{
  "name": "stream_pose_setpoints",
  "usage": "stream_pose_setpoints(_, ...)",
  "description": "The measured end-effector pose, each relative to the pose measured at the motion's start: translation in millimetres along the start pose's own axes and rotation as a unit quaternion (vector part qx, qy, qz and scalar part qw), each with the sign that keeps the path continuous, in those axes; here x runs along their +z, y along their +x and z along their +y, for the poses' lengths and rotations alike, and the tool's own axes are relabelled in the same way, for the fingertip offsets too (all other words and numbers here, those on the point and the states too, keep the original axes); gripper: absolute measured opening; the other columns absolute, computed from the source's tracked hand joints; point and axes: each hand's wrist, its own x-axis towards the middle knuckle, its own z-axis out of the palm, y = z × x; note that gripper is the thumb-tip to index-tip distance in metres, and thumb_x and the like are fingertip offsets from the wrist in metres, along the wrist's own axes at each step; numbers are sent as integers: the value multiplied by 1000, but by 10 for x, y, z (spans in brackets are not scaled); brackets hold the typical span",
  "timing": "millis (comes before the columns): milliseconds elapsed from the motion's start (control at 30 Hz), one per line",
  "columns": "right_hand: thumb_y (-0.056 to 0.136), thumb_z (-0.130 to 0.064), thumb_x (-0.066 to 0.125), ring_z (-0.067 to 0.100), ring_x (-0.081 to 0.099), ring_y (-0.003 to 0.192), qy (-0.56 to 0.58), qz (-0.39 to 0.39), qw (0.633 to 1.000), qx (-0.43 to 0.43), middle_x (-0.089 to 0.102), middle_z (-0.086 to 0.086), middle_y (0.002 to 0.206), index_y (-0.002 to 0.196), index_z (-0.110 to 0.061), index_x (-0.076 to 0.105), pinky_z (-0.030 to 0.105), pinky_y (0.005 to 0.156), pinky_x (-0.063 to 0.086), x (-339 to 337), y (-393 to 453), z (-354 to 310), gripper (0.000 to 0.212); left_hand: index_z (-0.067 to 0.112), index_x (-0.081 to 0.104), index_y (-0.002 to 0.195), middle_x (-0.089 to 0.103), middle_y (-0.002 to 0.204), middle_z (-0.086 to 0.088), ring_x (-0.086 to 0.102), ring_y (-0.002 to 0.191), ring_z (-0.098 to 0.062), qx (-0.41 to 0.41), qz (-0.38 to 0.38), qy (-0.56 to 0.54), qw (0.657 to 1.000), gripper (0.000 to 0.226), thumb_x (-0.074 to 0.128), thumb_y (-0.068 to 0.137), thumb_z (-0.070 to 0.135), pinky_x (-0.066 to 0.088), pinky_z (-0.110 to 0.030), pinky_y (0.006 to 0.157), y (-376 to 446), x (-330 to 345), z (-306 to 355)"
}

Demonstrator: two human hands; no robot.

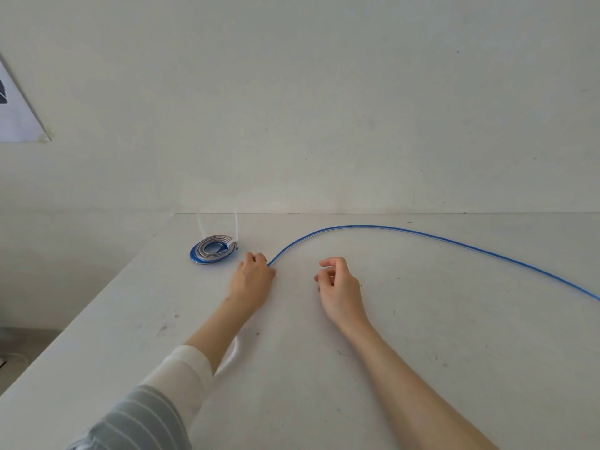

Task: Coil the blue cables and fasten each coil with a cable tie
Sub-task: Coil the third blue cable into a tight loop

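The left hand (251,277) rests on the white table top (422,352) with its fingers curled over the near end of the loose blue flat cable (389,229); the grip appears closed on that end. From the fingers, the cable runs away and to the right in a long arc, leaving the view at the right edge. The right hand (339,284) lies just beside the left, fingers loosely curled and holding nothing (it is apart from the cable). A finished blue-and-silver coil (212,253), fastened with white cable ties (236,227), lies just beyond the left hand. No legible writing is visible.
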Motion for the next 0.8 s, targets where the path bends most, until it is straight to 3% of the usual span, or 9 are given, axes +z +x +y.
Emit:
stream_pose_setpoints(100, 92, -7, 45, 20, 58, 80, 60, 49, 997, 23, 61, 3, 93, 103, -10, 54, 29, 73, 49, -64, 20, -3, 15, 1, 53, 88, 55, 91, -17, 53, 88, -35, -39, -59, -92, 993, 15, 42, 92, 10, 39, -35, 75, -79, -107, 157)
stream_pose_setpoints(167, 93, -8, 44, 16, 57, 77, 114, 63, 989, 70, 60, 5, 93, 99, -11, 55, 25, 64, 51, -124, 43, -22, 13, 6, 48, 67, 45, 65, -8, 45, 63, -26, -64, -137, -228, 962, 23, 44, 89, 8, 38, -29, 61, -140, -220, 273)
stream_pose_setpoints(267, 93, -23, 47, 16, 58, 69, 170, 48, 966, 187, 64, 10, 90, 94, -6, 59, 27, 60, 52, -270, 148, -104, 21, 5, 56, 77, 49, 68, -8, 50, 60, -15, -106, -245, -469, 842, 12, 54, 89, 4, 51, -21, 60, -365, -341, 460)
stream_pose_setpoints(333, 91, -39, 49, 18, 60, 70, 126, -1, 963, 239, 67, 7, 87, 89, -7, 61, 31, 64, 53, -395, 205, -208, 35, 6, 57, 82, 52, 70, -8, 53, 60, -15, -91, -262, -510, 814, 7, 58, 86, 1, 54, -18, 59, -520, -344, 541)
stream_pose_setpoints(400, 86, -42, 57, 19, 62, 75, 49, -53, 971, 228, 69, 8, 89, 85, -7, 63, 32, 69, 55, -486, 221, -307, 35, 10, 58, 83, 53, 68, -6, 52, 60, -13, -53, -245, -504, 827, 10, 59, 85, 1, 52, -19, 61, -659, -276, 626)
stream_pose_setpoints(500, 80, -18, 69, 22, 60, 74, -45, -87, 982, 162, 68, 24, 95, 95, 7, 65, 41, 85, 55, -560, 197, -443, 29, 15, 56, 81, 55, 73, -1, 52, 60, -11, -1, -185, -439, 879, 9, 60, 83, 7, 47, -20, 64, -839, -183, 777)
stream_pose_setpoints(600, 78, -4, 66, 23, 59, 71, -46, -108, 981, 153, 68, 28, 92, 95, 12, 65, 42, 90, 52, -626, 169, -567, 23, 20, 47, 80, 56, 82, 5, 53, 60, -7, 1, -99, -380, 920, 21, 68, 79, 19, 37, -12, 46, -950, -131, 860)
stream_pose_setpoints(700, 80, -2, 60, 20, 61, 74, -11, -124, 982, 141, 69, 16, 88, 102, 2, 65, 36, 89, 53, -677, 134, -684, 23, 22, 42, 72, 51, 68, 8, 46, 53, -4, 6, -53, -380, 923, 32, 73, 74, 27, 31, -12, 42, -1066, -101, 899)
stream_pose_setpoints(800, 85, -10, 48, 16, 57, 75, -21, -130, 988, 82, 68, 2, 75, 101, -14, 55, 32, 80, 49, -744, 53, -799, 17, 20, 43, 70, 54, 61, 6, 50, 56, -9, 12, -15, -417, 909, 28, 66, 82, 32, 36, -19, 50, -1054, -291, 838)
